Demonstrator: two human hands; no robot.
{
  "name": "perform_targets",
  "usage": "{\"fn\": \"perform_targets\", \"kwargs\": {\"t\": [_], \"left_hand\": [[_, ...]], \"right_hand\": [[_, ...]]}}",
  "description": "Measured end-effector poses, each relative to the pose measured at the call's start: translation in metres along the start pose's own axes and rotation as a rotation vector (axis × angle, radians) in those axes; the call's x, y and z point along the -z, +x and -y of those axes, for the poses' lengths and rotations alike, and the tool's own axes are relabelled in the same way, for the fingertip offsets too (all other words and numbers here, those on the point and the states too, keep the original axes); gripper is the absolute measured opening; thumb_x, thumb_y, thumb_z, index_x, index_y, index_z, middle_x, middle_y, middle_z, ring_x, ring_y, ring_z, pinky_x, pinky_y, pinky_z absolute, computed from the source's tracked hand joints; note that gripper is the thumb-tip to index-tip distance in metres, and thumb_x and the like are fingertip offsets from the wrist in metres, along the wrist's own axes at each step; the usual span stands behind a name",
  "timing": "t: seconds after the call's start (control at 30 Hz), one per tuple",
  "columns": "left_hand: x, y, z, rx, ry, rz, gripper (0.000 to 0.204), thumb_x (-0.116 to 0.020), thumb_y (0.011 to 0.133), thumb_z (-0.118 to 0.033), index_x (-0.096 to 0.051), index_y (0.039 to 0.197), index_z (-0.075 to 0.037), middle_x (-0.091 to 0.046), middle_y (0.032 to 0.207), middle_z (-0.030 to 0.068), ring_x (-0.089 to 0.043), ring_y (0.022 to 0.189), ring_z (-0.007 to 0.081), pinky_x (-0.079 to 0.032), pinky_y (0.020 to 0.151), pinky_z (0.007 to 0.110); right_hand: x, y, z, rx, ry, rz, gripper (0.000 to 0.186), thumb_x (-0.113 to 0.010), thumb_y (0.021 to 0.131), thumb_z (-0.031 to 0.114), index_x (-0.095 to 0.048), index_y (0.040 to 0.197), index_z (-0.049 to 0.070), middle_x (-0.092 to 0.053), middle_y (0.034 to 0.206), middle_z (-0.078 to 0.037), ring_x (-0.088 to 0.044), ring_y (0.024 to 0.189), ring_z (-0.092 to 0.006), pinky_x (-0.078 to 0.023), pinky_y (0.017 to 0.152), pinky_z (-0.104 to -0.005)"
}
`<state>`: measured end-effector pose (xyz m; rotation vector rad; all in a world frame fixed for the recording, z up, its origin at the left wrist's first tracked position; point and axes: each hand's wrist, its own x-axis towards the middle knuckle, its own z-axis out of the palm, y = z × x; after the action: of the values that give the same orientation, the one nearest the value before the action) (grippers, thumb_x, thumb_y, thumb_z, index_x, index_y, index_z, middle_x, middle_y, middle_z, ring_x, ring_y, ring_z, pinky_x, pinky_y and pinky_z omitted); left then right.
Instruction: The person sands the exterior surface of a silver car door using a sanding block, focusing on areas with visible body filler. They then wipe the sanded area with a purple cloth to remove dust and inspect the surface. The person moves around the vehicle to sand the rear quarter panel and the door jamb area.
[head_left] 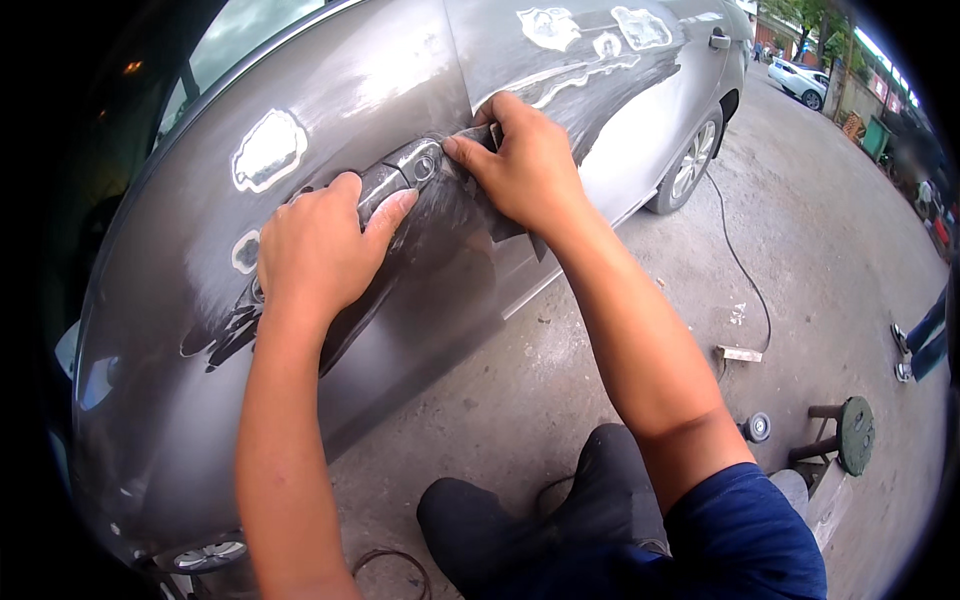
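Handle (397,170) sits at eleven o'clock on grey car door (430,290). Left hand (318,245) is clamped on it, presumably for bracing; right hand (530,165) pinches dark sheet (503,222) at handle's two-o'clock end, likely for fingertip control.

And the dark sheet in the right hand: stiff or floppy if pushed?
Probably floppy: the dark sheet hangs loosely below the right hand. Likely light, since it looks thin. Might fold if pushed edge-on, given its loose lower corner; material unclear.
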<state>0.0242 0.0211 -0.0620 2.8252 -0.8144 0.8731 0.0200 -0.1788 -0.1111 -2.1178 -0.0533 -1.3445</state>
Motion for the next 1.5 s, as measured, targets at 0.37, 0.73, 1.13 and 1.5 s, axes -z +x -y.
{"fn": "perform_targets", "kwargs": {"t": [0.37, 0.73, 1.13, 1.5], "left_hand": [[-0.007, 0.001, 0.002, -0.01, 0.019, -0.047, 0.058, -0.057, 0.089, -0.056, -0.055, 0.078, 0.0, -0.062, 0.073, 0.0234, -0.06, 0.074, 0.0446, -0.044, 0.067, 0.052], [-0.003, 0.0, -0.003, -0.02, 0.04, -0.031, 0.058, -0.056, 0.09, -0.056, -0.055, 0.078, 0.001, -0.061, 0.071, 0.0233, -0.059, 0.072, 0.0445, -0.043, 0.065, 0.05], [-0.005, 0.001, -0.005, -0.005, 0.03, -0.019, 0.06, -0.056, 0.089, -0.057, -0.053, 0.076, 0.001, -0.06, 0.069, 0.0238, -0.057, 0.07, 0.0452, -0.042, 0.063, 0.05], [-0.003, 0.002, -0.009, 0.009, 0.056, 0.003, 0.059, -0.058, 0.088, -0.057, -0.056, 0.076, 0.0, -0.062, 0.071, 0.0233, -0.06, 0.072, 0.0449, -0.045, 0.065, 0.051]], "right_hand": [[-0.031, -0.029, 0.006, -0.342, 0.199, -0.086, 0.038, -0.075, 0.082, 0.029, -0.059, 0.098, -0.001, -0.067, 0.082, -0.023, -0.067, 0.08, -0.0362, -0.051, 0.073, -0.0406], [-0.038, -0.036, 0.003, -0.32, 0.281, -0.192, 0.038, -0.077, 0.079, 0.028, -0.059, 0.094, -0.002, -0.066, 0.083, -0.024, -0.066, 0.082, -0.038, -0.051, 0.074, -0.0415], [-0.046, -0.058, 0.01, -0.405, 0.338, -0.132, 0.038, -0.079, 0.079, 0.029, -0.059, 0.093, 0.0, -0.066, 0.076, -0.018, -0.065, 0.071, -0.0248, -0.05, 0.067, -0.0377], [-0.045, -0.059, 0.006, -0.449, 0.38, -0.111, 0.039, -0.079, 0.078, 0.029, -0.06, 0.094, 0.0, -0.066, 0.078, -0.021, -0.066, 0.074, -0.0334, -0.051, 0.068, -0.0401]]}}
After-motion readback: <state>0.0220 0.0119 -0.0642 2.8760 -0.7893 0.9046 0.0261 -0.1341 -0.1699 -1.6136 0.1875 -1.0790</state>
